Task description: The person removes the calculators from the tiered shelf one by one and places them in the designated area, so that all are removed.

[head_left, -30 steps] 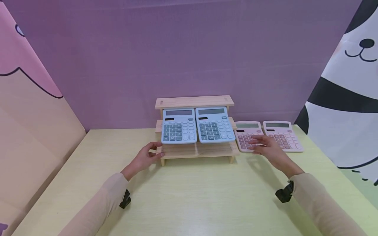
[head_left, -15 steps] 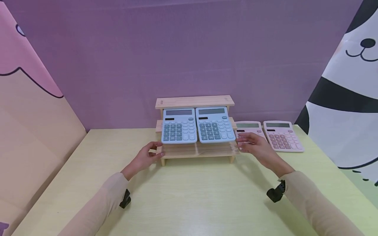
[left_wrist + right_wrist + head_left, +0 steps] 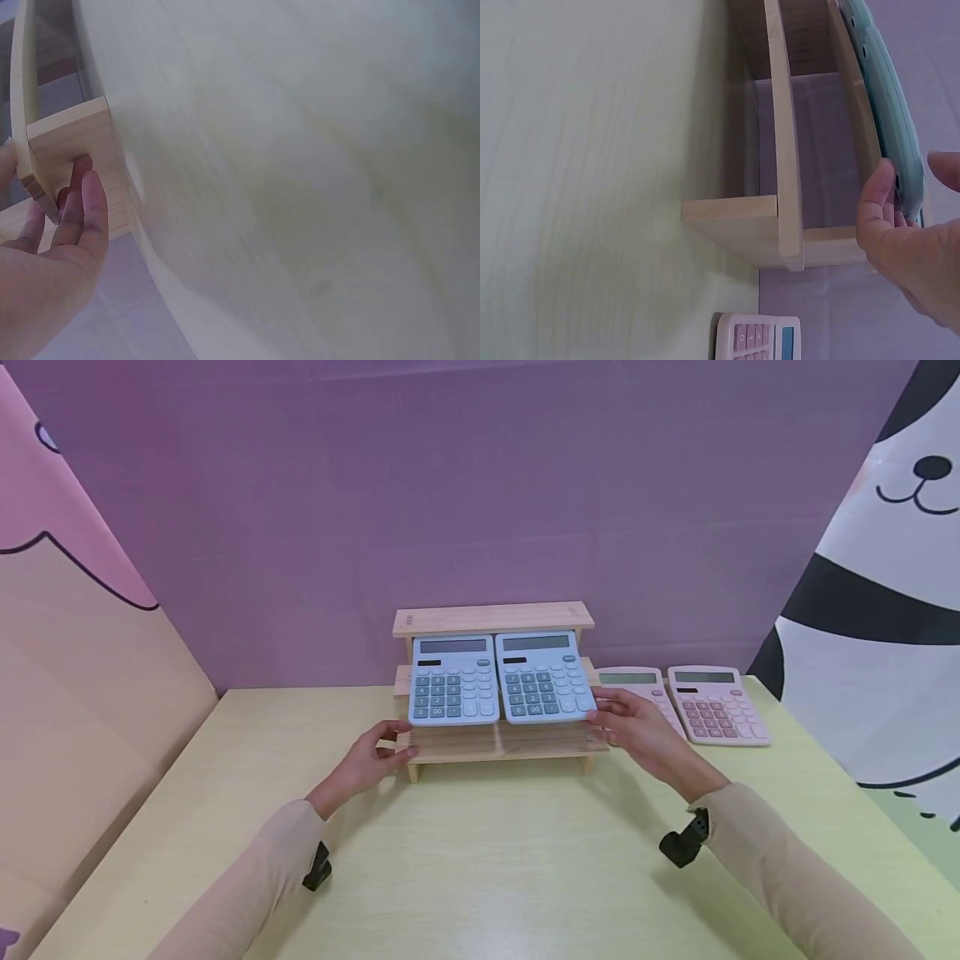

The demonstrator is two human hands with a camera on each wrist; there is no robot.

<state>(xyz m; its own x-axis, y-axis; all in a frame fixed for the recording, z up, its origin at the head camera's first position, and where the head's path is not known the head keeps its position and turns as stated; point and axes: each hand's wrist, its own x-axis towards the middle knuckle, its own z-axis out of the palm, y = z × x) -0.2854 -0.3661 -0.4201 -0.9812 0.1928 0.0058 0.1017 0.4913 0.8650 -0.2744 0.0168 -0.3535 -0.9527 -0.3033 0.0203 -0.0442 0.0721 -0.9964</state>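
A pale wooden tiered stand [image 3: 498, 743] holds two blue calculators side by side, the left calculator [image 3: 453, 681] and the right calculator [image 3: 543, 678], tilted with keys facing forward. My left hand [image 3: 363, 764] grips the left end of the bottom step; in the left wrist view its fingers [image 3: 91, 214] curl beneath the board. At the right blue calculator's lower right corner is my right hand [image 3: 648, 735]. The right wrist view has its fingers [image 3: 875, 199] curled under that calculator's edge [image 3: 900, 127], with the thumb on the face side. Whether the thumb touches is unclear.
Two pink calculators stand right of the stand: the farther one [image 3: 720, 706] is fully visible, the nearer one [image 3: 663, 693] partly behind my right hand. A purple backdrop [image 3: 480, 510] rises behind the pale table [image 3: 480, 860]. The stand's top board [image 3: 495, 619] sits above the blue calculators.
My right hand has moved left, from in front of the pink calculators to the right blue calculator's corner. My left hand stays on the stand, and the calculators have not visibly moved.
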